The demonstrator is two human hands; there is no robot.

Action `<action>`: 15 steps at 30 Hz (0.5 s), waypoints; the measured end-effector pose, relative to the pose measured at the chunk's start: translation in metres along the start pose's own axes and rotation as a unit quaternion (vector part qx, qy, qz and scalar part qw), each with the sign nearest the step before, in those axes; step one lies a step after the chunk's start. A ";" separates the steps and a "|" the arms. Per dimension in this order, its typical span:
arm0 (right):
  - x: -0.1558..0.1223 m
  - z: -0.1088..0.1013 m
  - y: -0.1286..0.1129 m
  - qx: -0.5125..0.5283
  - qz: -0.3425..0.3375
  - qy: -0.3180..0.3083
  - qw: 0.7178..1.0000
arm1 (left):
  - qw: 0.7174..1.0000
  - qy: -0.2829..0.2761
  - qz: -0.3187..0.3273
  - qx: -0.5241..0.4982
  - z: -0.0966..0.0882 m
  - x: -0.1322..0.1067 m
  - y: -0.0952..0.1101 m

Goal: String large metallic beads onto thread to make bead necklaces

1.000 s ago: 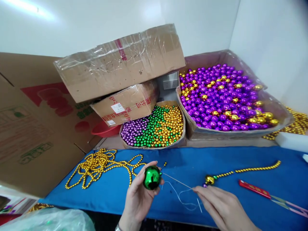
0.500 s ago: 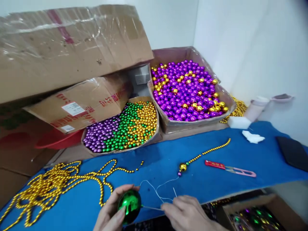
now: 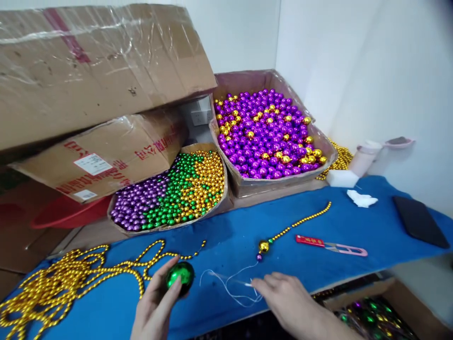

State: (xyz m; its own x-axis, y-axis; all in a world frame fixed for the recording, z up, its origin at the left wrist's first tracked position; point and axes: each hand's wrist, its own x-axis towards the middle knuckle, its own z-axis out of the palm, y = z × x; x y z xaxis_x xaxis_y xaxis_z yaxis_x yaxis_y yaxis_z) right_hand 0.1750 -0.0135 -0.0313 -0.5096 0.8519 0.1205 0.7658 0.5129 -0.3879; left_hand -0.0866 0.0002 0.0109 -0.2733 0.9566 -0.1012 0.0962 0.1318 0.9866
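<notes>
Above the near edge of the blue-covered counter [image 3: 244, 224], the shiny green ball [image 3: 184, 275] sits in the left hand [image 3: 153, 304], whose thumb and fingers close around it. The right hand [image 3: 288, 296] is across from it on the right, well apart, its fingertips pinched on a thin pale piece [image 3: 248, 284], too blurred to tell whether needle or thread. So the ball lies straight to the left of the right hand's fingertips, and the pale piece points roughly toward it. I cannot tell which way any hole in the ball faces. Loops of white thread [image 3: 226, 285] lie between the hands, one line rising to the purple bead [image 3: 259, 257] at the near end of the gold bead strand [image 3: 300, 221]. That strand's long axis slants away to the far right, nearer the right hand, with the red-and-pink thread snips [image 3: 327, 245] just beside it.
</notes>
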 end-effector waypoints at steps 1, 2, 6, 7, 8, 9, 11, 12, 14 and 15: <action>-0.003 -0.005 0.006 0.012 0.021 0.006 1.000 | 0.996 0.000 0.048 0.069 0.000 0.008 -0.009; -0.005 -0.009 0.012 0.028 0.039 0.012 0.999 | 0.984 -0.014 0.104 0.146 0.001 0.016 -0.019; -0.021 -0.013 0.021 0.147 0.097 0.018 0.984 | 0.845 -0.115 0.287 0.436 0.009 0.039 -0.057; -0.026 -0.010 0.020 0.195 0.120 0.011 0.973 | 0.808 -0.118 0.315 0.484 0.013 0.042 -0.062; -0.030 -0.006 0.019 0.244 0.144 0.003 0.959 | 0.776 -0.109 0.343 0.518 0.019 0.043 -0.063; -0.035 -0.002 0.018 0.291 0.168 -0.007 0.942 | 0.751 -0.101 0.371 0.536 0.027 0.042 -0.062; -0.043 0.006 0.014 0.354 0.206 -0.020 0.912 | 0.727 -0.097 0.423 0.532 0.049 0.037 -0.055; -0.046 0.009 0.012 0.373 0.219 -0.025 0.901 | 0.727 -0.113 0.435 0.519 0.064 0.032 -0.050; -0.050 0.011 0.008 0.400 0.240 -0.034 0.884 | 0.743 -0.174 0.410 0.500 0.095 0.023 -0.045; -0.051 0.010 0.007 0.407 0.250 -0.037 0.878 | 0.752 -0.200 0.381 0.500 0.111 0.020 -0.044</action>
State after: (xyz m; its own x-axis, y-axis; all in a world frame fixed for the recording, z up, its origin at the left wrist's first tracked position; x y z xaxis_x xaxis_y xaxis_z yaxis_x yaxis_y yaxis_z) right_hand 0.2022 -0.0547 -0.0492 -0.2370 0.9247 -0.2979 0.3821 -0.1932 -0.9037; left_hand 0.0095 0.0418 -0.0487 0.5160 0.8286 0.2171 0.8047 -0.5558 0.2085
